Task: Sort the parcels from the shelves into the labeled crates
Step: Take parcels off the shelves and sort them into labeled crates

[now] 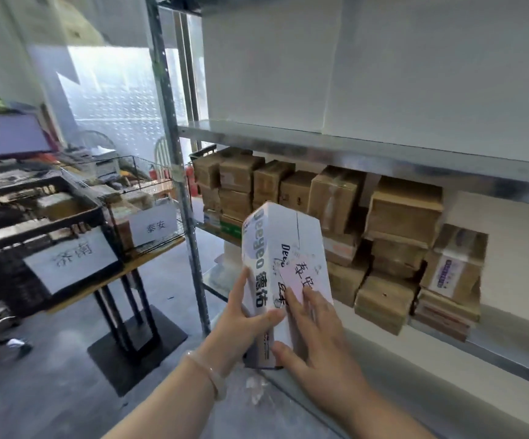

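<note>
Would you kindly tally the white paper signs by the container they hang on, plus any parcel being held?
Larger white paper sign on black plastic crate: 1
Smaller white paper sign on wire mesh basket: 1
White printed cardboard parcel, gripped by left hand and right hand: 1
Total: 3

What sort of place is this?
Most likely a small parcel-sorting room: metal shelving stacked with taped cardboard parcels, labelled crates on a side table. The left hand and right hand hold a white box.

Parcel sorting room, metal shelving (367, 153) stacked with cardboard parcels (402, 213), labelled crates (35, 229)
</note>
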Tool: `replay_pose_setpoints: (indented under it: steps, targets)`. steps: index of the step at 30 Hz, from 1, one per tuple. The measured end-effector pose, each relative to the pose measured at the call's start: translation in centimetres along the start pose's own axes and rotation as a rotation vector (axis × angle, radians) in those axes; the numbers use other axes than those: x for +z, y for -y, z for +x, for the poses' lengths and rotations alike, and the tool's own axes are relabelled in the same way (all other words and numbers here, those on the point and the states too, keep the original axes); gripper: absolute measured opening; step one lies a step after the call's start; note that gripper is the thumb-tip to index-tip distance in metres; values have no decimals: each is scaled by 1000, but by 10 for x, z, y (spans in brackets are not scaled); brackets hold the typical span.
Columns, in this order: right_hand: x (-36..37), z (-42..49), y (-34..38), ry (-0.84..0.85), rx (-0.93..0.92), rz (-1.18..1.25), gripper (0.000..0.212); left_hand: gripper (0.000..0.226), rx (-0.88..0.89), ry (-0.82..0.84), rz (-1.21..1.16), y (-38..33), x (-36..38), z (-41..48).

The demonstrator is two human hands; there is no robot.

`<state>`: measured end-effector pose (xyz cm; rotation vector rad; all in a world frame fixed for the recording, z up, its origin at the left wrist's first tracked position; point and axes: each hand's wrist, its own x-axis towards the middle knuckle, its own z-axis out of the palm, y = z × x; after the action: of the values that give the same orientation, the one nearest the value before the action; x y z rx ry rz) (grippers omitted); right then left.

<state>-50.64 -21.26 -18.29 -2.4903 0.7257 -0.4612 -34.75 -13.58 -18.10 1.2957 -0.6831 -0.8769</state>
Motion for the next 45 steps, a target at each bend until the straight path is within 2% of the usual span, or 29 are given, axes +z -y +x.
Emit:
replay_pose_setpoints:
  steps: [3, 7, 10, 14, 22, 25, 30, 35, 42, 45]
  targets:
    - [28, 39, 40, -3, -68, 59, 64, 104, -22, -97, -71, -11, -70, -2]
    - [66, 90, 86, -74, -6, 252, 81, 99, -8, -181, -165, -23, -158, -8]
    - [95, 128, 116, 46, -7, 436, 95, 101, 26, -208, -230, -31, -213, -13]
    - [131, 165, 150, 131, -89, 612, 78, 105, 55, -258, -206, -40, -265, -9]
    - [176, 254, 173, 111, -40, 798, 62, 102, 64, -389, -9, -54, -336, 45]
    - [184, 302, 173, 139, -54, 833, 66, 95, 80, -424, 75, -68, -353, 86]
    - [178, 405, 171, 134, -90, 816, 56, 86, 141, -439, 213, -103, -376, 168]
    - [171, 508, 172, 130, -140, 881, 53, 83, 156, -447, 146, -137, -408, 248]
    - [180, 654, 188, 98, -132, 890, 52, 85, 90, -591, 481, -158, -474, 319]
    - [189, 718, 210, 95, -134, 802, 54, 77, 80, -663, 614, -163, -517, 344]
